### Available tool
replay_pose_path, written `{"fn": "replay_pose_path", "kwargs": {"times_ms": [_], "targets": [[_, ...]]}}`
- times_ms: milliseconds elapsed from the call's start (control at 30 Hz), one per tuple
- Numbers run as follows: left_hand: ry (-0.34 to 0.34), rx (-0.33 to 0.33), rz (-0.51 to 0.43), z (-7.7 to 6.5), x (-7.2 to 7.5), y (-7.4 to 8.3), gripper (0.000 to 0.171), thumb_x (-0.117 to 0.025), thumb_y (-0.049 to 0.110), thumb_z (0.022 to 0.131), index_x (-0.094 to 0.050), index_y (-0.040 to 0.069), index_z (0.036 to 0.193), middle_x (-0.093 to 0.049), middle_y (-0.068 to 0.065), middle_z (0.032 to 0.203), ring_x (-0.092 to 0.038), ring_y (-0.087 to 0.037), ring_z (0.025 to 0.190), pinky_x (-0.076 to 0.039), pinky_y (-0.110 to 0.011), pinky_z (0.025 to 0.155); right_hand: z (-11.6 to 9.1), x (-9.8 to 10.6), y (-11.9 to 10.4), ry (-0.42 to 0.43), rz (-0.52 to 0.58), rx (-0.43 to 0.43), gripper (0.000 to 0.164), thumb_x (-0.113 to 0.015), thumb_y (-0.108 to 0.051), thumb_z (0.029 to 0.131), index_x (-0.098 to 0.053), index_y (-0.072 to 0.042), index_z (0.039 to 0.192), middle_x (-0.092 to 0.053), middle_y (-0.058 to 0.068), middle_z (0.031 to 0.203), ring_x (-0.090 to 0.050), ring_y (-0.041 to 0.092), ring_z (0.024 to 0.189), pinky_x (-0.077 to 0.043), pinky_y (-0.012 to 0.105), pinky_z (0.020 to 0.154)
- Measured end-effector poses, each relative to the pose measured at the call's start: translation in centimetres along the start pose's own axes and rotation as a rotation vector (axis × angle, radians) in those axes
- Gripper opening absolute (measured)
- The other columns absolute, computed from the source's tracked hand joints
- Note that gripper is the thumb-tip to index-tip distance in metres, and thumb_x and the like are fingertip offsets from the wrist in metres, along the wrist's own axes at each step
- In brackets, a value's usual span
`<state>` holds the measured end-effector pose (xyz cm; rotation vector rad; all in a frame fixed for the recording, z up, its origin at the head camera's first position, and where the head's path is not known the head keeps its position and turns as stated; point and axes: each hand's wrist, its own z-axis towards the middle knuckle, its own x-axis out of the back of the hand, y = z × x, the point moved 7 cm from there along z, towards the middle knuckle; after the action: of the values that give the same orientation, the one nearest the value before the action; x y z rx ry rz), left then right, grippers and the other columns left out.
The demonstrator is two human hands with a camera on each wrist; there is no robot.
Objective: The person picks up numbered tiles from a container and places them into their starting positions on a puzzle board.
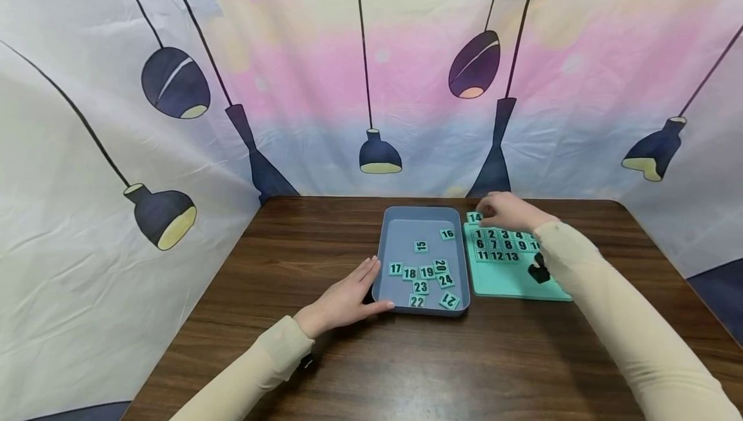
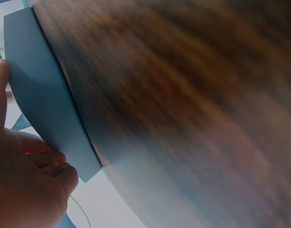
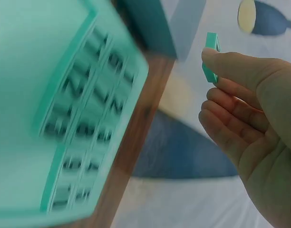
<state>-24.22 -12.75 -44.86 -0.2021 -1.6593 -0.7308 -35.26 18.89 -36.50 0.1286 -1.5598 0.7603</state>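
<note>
My right hand pinches a small green number tile marked 14 between thumb and fingers, above the far edge of a green board. In the right wrist view the tile stands on edge in the grip. Tiles 1 to 13 sit in rows on the board, some hidden by the hand and sleeve. My left hand rests against the left side of a blue-grey tray, thumb at the front rim. In the left wrist view its fingers touch the tray's outer wall.
Inside the tray lie several loose tiles, among them 15, 16 and 22, some turned askew. Tray and board stand side by side on a brown wooden table. A curtain printed with lamps hangs behind the table.
</note>
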Motion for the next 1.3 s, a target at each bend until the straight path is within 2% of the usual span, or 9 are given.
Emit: {"fn": "replay_pose_path", "kwargs": {"times_ms": [267, 433, 700, 800, 1033, 1300], "targets": [[-0.006, -0.003, -0.007, 0.0, 0.0, 0.0, 0.099, -0.051, 0.070, 0.095, -0.021, 0.002, 0.160, -0.015, -0.014, 0.167, -0.012, -0.023, 0.154, -0.028, -0.044, 0.118, -3.8, 2.6, 4.1, 0.008, -0.056, -0.097, 0.040, -0.073, -0.018, 0.094, -0.065, 0.011, 0.121, -0.064, 0.022, 0.113, -0.063, 0.035, 0.099, -0.052, 0.052, 0.082], [0.002, 0.002, -0.003, 0.0, 0.3, 0.0, 0.098, -0.052, 0.068, 0.095, -0.021, 0.003, 0.160, -0.015, -0.014, 0.167, -0.012, -0.022, 0.154, -0.027, -0.043, 0.119, -5.7, 2.8, 5.8, 0.018, -0.063, -0.122, 0.039, -0.073, -0.017, 0.094, -0.064, 0.012, 0.120, -0.064, 0.024, 0.111, -0.063, 0.036, 0.096, -0.052, 0.053, 0.079], [0.014, -0.026, -0.013, 0.0, 0.3, 0.3, 0.097, -0.053, 0.066, 0.096, -0.023, -0.001, 0.159, -0.018, -0.018, 0.166, -0.015, -0.027, 0.153, -0.029, -0.046, 0.118, -8.1, 0.5, 7.6, 0.007, -0.054, -0.140, 0.038, -0.074, -0.015, 0.092, -0.066, 0.011, 0.118, -0.063, 0.019, 0.102, -0.057, 0.022, 0.079, -0.049, 0.043, 0.067], [0.009, -0.019, -0.008, 0.0, 0.2, 0.3, 0.097, -0.053, 0.066, 0.096, -0.023, 0.000, 0.159, -0.017, -0.017, 0.166, -0.014, -0.026, 0.154, -0.028, -0.045, 0.118, -8.7, -0.4, 7.9, 0.010, -0.044, -0.136, 0.037, -0.074, -0.015, 0.092, -0.067, 0.010, 0.117, -0.063, 0.017, 0.102, -0.058, 0.021, 0.080, -0.049, 0.041, 0.067], [0.004, -0.012, -0.012, -0.1, 0.1, 0.3, 0.098, -0.052, 0.068, 0.095, -0.022, 0.001, 0.160, -0.017, -0.017, 0.167, -0.014, -0.026, 0.154, -0.028, -0.045, 0.118, -9.8, -2.6, 8.3, 0.000, -0.010, -0.128, 0.036, -0.076, -0.015, 0.091, -0.068, 0.010, 0.115, -0.065, 0.021, 0.107, -0.064, 0.033, 0.092, -0.054, 0.046, 0.072], [0.007, -0.014, -0.011, 0.0, 0.1, 0.2, 0.098, -0.052, 0.068, 0.095, -0.022, 0.001, 0.160, -0.016, -0.016, 0.167, -0.014, -0.024, 0.154, -0.027, -0.044, 0.119, -10.2, -4.2, 8.3, -0.028, -0.020, -0.130, 0.036, -0.077, -0.019, 0.090, -0.070, 0.007, 0.114, -0.063, 0.027, 0.116, -0.063, 0.043, 0.103, -0.054, 0.052, 0.079]]}}
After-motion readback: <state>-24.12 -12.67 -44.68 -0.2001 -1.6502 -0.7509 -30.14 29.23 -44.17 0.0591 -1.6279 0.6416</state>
